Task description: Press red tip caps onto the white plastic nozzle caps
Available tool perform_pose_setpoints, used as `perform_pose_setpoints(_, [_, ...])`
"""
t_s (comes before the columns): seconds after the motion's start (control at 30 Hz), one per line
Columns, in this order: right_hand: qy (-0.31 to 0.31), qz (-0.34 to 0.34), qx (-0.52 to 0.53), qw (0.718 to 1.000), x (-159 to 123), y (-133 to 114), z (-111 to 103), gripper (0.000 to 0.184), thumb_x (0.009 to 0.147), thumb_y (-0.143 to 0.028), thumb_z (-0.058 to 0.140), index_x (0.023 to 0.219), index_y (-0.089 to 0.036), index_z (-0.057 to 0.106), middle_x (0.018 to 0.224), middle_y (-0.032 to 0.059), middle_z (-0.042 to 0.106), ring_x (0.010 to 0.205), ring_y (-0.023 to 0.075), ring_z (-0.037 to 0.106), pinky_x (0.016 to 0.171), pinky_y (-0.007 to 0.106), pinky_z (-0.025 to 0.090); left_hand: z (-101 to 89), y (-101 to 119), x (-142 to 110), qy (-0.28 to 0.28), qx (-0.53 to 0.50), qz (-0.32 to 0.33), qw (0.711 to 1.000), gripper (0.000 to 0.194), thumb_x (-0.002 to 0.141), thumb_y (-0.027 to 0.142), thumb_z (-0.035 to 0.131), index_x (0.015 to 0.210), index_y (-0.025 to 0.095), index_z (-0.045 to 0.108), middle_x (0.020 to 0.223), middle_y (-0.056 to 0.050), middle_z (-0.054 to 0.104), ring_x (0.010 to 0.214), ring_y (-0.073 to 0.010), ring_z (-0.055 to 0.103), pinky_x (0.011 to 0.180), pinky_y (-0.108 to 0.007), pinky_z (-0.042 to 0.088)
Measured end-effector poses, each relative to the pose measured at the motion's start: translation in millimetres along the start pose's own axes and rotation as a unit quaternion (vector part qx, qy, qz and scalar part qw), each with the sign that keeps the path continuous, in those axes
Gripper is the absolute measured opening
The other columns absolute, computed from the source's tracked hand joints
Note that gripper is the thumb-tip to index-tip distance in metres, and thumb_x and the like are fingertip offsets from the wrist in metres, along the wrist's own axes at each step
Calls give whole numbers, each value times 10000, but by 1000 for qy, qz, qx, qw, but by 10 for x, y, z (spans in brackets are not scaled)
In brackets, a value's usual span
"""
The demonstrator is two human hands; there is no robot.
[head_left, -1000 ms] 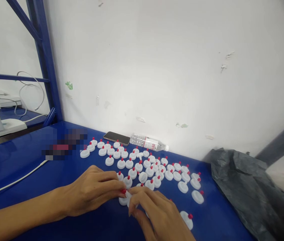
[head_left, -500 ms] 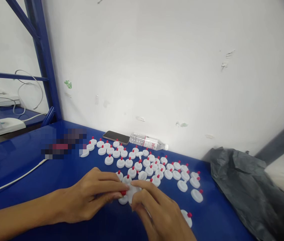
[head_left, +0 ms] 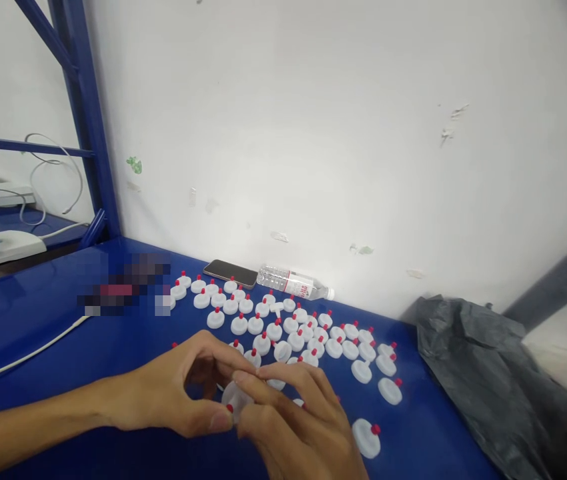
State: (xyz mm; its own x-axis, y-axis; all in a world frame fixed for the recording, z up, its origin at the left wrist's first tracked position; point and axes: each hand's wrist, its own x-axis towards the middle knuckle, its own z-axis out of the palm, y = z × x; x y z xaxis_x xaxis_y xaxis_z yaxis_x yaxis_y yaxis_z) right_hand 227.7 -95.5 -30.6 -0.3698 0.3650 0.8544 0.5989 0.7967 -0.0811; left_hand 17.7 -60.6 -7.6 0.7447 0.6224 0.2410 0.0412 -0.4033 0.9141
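Note:
Between both hands, low in the middle of the view, is a round white plastic cap (head_left: 236, 396) with a small red tip, partly hidden by fingers. My left hand (head_left: 191, 387) curls around its left side, the thumb by the red tip and the fingers over the far edge. On the near right side, my right hand (head_left: 303, 417) grips the same cap with thumb and fingers. Many similar white caps with red tips (head_left: 262, 344) lie spread over the blue table behind the hands. One more white cap (head_left: 366, 438) lies right of my right hand.
Along the wall lie a phone (head_left: 231, 273) and a clear water bottle (head_left: 293, 283) on its side. A dark grey plastic bag (head_left: 468, 353) covers the right of the blue table (head_left: 128, 353). At left are a white cable (head_left: 28, 357), a blurred-out item and a blue metal frame (head_left: 91, 120).
Both hands have shifted slightly left and nearer with the cap. My left fingers have spread into a wider curl, and the red tip now sits lower, by the left thumb.

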Motion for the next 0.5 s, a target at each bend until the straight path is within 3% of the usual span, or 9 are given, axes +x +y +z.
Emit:
perform_pose_setpoints(0.1, [-81, 14, 7, 997, 9, -25, -90, 301, 912, -169, 542, 954, -419, 704, 1144, -140, 747, 956, 191, 736, 894, 366, 620, -32, 58, 35, -11, -19, -40, 999, 220, 740, 264, 671, 953, 238, 722, 785, 1, 703, 654, -141, 569, 495, -209, 424])
perform_pose_setpoints(0.17, [-97, 34, 20, 995, 5, -29, -115, 274, 932, -181, 555, 981, -413, 693, 1134, -128, 753, 980, 189, 733, 916, 352, 608, -38, 69, 45, -9, -33, -63, 997, 230, 691, 221, 667, 914, 228, 723, 754, 20, 677, 599, -118, 512, 452, -200, 361])
perform_pose_setpoints(0.23, [-72, 44, 32, 996, -5, -34, -72, 227, 960, -224, 547, 1009, -402, 680, 1088, -114, 769, 952, 184, 738, 876, 333, 615, -26, 63, 50, -8, -42, -78, 996, 203, 668, 213, 668, 865, 212, 719, 724, 35, 646, 550, -96, 452, 425, -197, 308])
perform_pose_setpoints(0.33, [-13, 48, 32, 998, 6, -66, 50, 158, 991, -398, 520, 1035, -375, 669, 1006, -98, 785, 893, 199, 740, 822, 370, 623, 16, 42, 54, -5, -44, -90, 995, 190, 680, 249, 693, 862, 206, 727, 722, 37, 647, 582, -103, 488, 476, -201, 364])
perform_pose_setpoints(0.43, [36, 45, 28, 998, 78, -100, 49, 201, 984, -464, 524, 927, -348, 678, 911, -101, 790, 814, 192, 738, 810, 383, 618, 33, 40, 50, -4, -47, -67, 997, 296, 725, 342, 734, 1006, 247, 728, 853, 9, 727, 673, -138, 580, 526, -215, 438])
perform_pose_setpoints(0.5, [24, 36, 24, 999, 136, -82, -79, 165, 983, -409, 549, 905, -346, 680, 891, -93, 786, 764, 176, 732, 761, 350, 613, -14, 69, 46, 7, -23, -35, 999, 375, 808, 405, 690, 1154, 260, 671, 995, -27, 750, 717, -152, 629, 548, -231, 471])
